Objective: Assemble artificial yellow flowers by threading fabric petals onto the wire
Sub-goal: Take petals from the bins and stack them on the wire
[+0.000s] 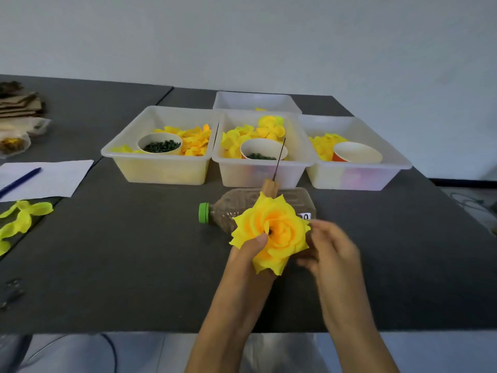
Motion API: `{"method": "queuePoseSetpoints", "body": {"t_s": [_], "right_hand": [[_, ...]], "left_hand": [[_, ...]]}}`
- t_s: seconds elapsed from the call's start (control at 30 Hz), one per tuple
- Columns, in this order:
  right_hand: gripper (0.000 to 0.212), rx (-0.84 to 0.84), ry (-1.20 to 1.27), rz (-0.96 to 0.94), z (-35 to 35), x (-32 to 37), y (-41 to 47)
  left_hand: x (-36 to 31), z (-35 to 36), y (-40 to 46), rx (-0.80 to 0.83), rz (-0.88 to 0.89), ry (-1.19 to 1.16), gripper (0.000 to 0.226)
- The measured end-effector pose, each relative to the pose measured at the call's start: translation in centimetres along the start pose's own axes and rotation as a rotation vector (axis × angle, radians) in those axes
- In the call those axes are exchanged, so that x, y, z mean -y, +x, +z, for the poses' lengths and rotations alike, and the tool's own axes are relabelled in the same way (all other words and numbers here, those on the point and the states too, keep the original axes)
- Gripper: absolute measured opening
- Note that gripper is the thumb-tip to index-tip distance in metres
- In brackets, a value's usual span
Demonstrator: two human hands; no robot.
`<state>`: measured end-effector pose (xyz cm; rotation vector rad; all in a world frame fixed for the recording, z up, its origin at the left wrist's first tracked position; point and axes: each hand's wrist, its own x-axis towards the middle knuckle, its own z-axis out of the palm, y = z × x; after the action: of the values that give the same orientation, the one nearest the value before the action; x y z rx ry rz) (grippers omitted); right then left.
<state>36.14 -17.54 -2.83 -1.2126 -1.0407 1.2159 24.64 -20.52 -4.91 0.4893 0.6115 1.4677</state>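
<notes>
I see a dark grey table filling most of the view, with a pale wall behind it. Across the table's far half stand three clear plastic bins side by side: the left bin holds yellow petals and a paper cup of dark green bits; the middle bin holds cupped yellow petals and a second cup with green bits; the right bin holds more petals and an orange cup lying tilted. A fourth bin sits behind the middle one.

At the left edge I see a white sheet of paper with a blue pen lying on it, and nearer to me some loose yellow-green petal pieces. Stacked cardboard and bags sit at the far left corner, too blurred for me to tell more.

Just in front of the middle bin a brown plastic bottle with a green cap lies on its side. A wooden handle with a thin wire stands up from it, tilted slightly right.

The yellow flower, fully layered, is held above the table in front of the bottle. My left hand grasps it from below, thumb pressed on the petals near the dark centre. My right hand is at the flower's right edge, blurred; I cannot tell whether it grips the petals or only touches them.
</notes>
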Motion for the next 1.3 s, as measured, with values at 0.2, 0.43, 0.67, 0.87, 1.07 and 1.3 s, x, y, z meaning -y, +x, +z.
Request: {"method": "queuePoseSetpoints", "body": {"t_s": [0.2, 0.43, 0.67, 0.87, 1.07, 1.3], "right_hand": [[0.026, 0.013, -0.515, -0.569, 0.5, 0.4, -3.5], [0.056, 0.017, -0.817, -0.425, 1.4, -0.5, -3.6], [0.036, -0.089, -0.795, -0.467, 1.7, -1.3, -3.9], [0.019, -0.205, -0.678, -0.664, 2.5, -2.2, -5.1], [0.015, -0.248, -0.527, -0.818, 2.5, -2.0, -6.0], [0.028, -0.152, -0.627, -0.696, 2.5, -1.9, -5.3]], "left_hand": [[0.6, -0.7, -0.1, 0.152, -0.068, -0.216, 0.062], [1.4, -1.2, -0.4, 0.075, -0.111, -0.153, 0.034], [2.1, -0.6, -0.6, -0.009, -0.165, -0.081, 0.048], [2.2, -1.0, -0.8, 0.014, -0.166, -0.174, 0.050], [1.3, -0.8, -1.1, -0.018, -0.187, -0.226, 0.058], [1.0, -0.3, -1.2, -0.125, -0.182, -0.192, 0.065]]}}
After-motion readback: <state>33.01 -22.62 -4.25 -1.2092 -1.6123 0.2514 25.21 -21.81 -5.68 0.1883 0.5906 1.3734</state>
